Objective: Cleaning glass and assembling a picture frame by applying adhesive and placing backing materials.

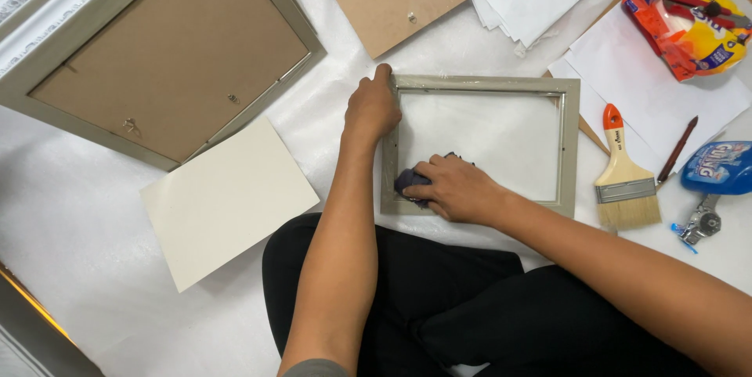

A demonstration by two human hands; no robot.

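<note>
Mostly hidden under right hand [458, 189]: dark cloth [409, 182] on small frame [570, 142].

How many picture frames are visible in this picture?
2. The small frame lies in front of the person, held by the left hand while the right hand presses a dark cloth on it. The large frame lies face down at upper left. More may be outside the view.
</note>
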